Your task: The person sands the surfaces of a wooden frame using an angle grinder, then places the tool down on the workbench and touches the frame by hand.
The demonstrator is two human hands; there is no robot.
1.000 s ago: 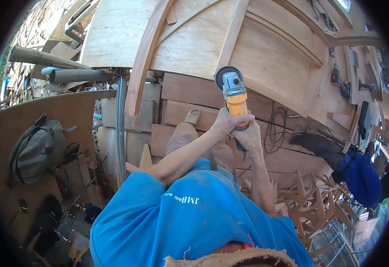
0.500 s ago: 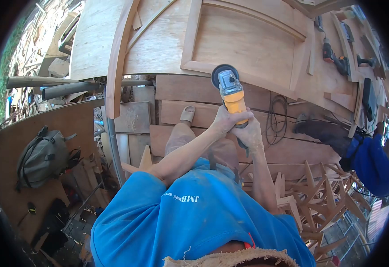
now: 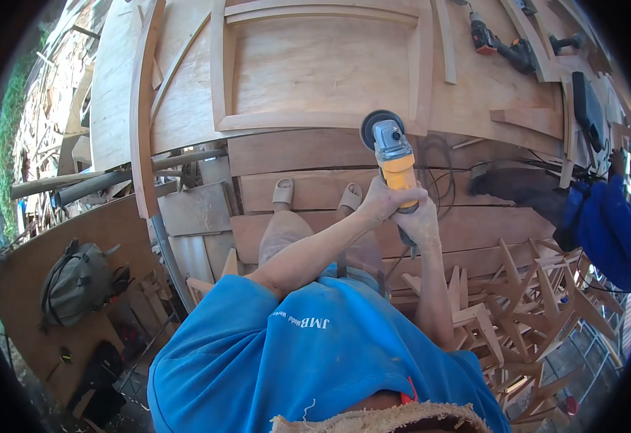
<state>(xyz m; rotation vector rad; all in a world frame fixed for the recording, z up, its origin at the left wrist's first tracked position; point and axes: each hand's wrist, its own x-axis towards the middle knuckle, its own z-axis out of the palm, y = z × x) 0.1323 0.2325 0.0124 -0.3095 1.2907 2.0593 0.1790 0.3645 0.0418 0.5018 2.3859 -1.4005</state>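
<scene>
An angle grinder (image 3: 399,173) with a yellow body, grey head and dark round disc is held out in front of my body. My left hand (image 3: 389,198) is closed around its yellow body. Just behind it, my right hand (image 3: 421,225) grips the rear of the same tool, and a cord hangs below. The disc points away from me, near the front edge of a rectangular wooden frame (image 3: 322,121) lying on a plywood bench (image 3: 185,115). I cannot tell whether the disc is spinning.
Cordless drills (image 3: 483,37) and wood strips lie on the bench's right side. Another person in blue (image 3: 607,234) is at right. Wooden pieces (image 3: 539,303) are piled lower right. A backpack (image 3: 77,281) rests at left. Cable (image 3: 441,177) loops over floor planks (image 3: 286,148).
The view has swung, so the frame now sits squarer ahead and further left. Both my feet show now instead of one. The grinder remains in both hands, slightly further right in view.
</scene>
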